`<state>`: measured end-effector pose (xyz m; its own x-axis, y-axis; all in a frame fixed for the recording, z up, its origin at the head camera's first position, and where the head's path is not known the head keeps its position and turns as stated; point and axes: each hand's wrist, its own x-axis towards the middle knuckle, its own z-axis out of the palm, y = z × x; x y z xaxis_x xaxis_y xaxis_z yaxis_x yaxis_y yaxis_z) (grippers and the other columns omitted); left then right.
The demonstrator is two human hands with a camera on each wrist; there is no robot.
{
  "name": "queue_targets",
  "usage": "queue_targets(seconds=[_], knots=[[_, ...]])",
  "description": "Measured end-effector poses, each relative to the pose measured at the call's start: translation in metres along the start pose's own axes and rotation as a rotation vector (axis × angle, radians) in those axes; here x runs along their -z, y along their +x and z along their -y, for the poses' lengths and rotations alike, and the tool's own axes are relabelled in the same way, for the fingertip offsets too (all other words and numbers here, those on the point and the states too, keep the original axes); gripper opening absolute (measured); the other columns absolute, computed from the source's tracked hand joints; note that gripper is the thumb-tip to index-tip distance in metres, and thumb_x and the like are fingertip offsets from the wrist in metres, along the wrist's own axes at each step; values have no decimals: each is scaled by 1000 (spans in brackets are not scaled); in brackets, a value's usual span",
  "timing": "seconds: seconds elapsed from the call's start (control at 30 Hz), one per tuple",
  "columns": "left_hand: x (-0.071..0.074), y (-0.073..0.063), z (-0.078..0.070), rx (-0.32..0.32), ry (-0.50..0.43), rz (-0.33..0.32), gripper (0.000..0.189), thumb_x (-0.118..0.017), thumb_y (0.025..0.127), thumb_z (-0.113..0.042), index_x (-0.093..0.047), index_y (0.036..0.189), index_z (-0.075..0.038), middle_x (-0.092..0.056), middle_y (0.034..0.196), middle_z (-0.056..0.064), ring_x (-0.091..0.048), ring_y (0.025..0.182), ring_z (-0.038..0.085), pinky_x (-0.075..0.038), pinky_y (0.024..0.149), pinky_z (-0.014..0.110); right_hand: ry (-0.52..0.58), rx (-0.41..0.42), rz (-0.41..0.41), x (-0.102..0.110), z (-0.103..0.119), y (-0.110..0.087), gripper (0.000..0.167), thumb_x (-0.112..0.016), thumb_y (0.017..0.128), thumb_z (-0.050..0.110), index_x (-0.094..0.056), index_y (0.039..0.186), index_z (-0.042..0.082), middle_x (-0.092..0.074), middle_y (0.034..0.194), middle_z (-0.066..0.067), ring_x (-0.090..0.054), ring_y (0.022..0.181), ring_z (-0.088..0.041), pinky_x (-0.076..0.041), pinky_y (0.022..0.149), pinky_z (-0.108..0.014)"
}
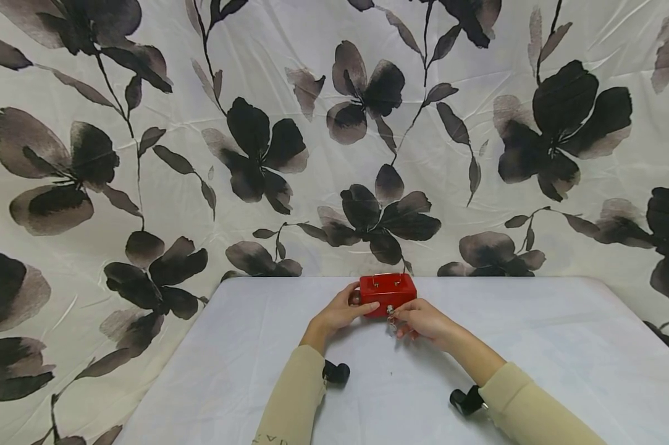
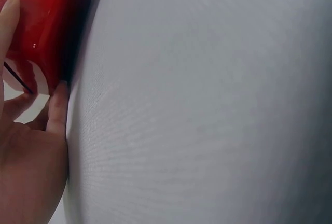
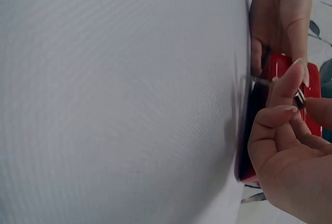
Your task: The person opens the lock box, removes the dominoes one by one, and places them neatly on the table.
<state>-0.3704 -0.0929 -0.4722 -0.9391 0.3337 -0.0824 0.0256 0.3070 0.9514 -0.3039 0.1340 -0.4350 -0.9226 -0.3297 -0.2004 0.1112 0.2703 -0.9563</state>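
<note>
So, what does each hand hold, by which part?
Left hand: the red rectangular box, by its left end. Right hand: seemingly a silver metal key, held part hidden.

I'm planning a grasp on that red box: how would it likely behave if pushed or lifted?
The red box looks stiff, probably metal: its walls show no visible bend under the left hand. Its glossy finish suggests a somewhat slippery grip. With flat sides and a low shape, it would likely slide across the white tabletop rather than roll.
</note>
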Motion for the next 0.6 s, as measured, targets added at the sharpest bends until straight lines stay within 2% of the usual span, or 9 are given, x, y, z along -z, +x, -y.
queue_targets(seconds=[0.27,0.47,0.6], knots=[[0,2,1,3,-6,9,92,-81,87,-46,-34,158,-11,-58,135,9,-53,121,25,-48,107,47,56,-35,-7,0,0,0,30,-49,106,10,-65,120,-11,-68,104,-17,-66,72,-16,-43,64,-27],[0,2,1,-5,4,6,90,-80,88,-42,-34,158,-9,-58,135,10,-53,122,26,-48,107,49,91,-67,-13,-1,-1,1,29,-49,106,11,-66,118,-10,-69,99,-13,-65,74,-18,-44,65,-28],[0,2,1,-4,-3,8,89,-80,88,-42,-34,158,-9,-59,134,11,-53,122,26,-48,106,48,132,-79,7,-1,-3,3,30,-47,107,11,-66,118,-10,-68,95,-10,-64,74,-17,-44,67,-28]])
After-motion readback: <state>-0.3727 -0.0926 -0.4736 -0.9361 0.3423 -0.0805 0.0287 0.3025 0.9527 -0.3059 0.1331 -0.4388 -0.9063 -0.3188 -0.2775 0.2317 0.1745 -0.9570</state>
